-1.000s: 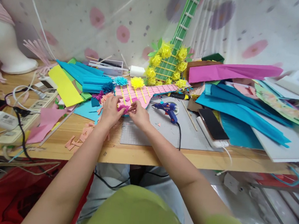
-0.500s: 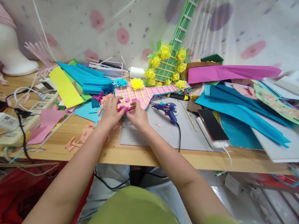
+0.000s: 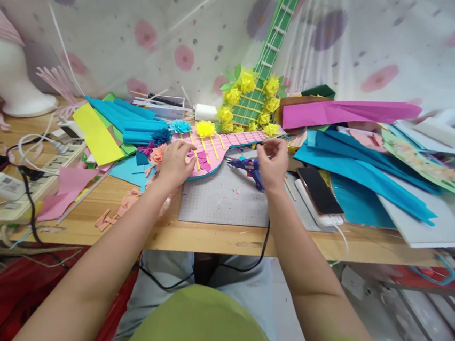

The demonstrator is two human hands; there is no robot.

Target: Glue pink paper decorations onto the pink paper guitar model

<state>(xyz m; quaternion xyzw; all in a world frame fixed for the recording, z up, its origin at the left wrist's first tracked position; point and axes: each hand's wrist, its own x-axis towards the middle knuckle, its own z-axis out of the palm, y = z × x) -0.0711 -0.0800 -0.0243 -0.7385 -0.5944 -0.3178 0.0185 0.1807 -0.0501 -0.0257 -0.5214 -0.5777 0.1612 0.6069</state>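
head view. left hand (image 3: 175, 163): laid over the left part of the guitar body, fingers loosely spread; grip open, thumb apart from fingers. right hand (image 3: 273, 161): raised at the right end of the guitar neck, before the glue gun; fingers curled inward, thumb close to them; whether its grip pinches anything, cannot tell.

pink paper guitar (image 3: 220, 149): one, lying at mid-scene, body left, neck running right and far; blue edge, yellow strips across the body, its near side over the grey mat (image 3: 224, 205). magenta paper pieces (image 3: 205, 161): on the guitar body, just right of the left hand. paper flowers along the far and left edge: yellow (image 3: 206, 130), light blue (image 3: 180, 127), dark blue (image 3: 162, 135), peach (image 3: 157, 155).

glue gun (image 3: 248, 166): blue, lying on the mat, partly hidden by the right hand, black cord running near.

green paper guitar (image 3: 247, 108): upright at the far side, ringed with yellow flowers.

phone (image 3: 320, 191): dark screen, resting on a white block, right. peach scraps (image 3: 104, 220): near left, on the wooden tabletop (image 3: 212, 244). power strip (image 3: 43, 182): left. magenta sheet (image 3: 349, 113): far right.
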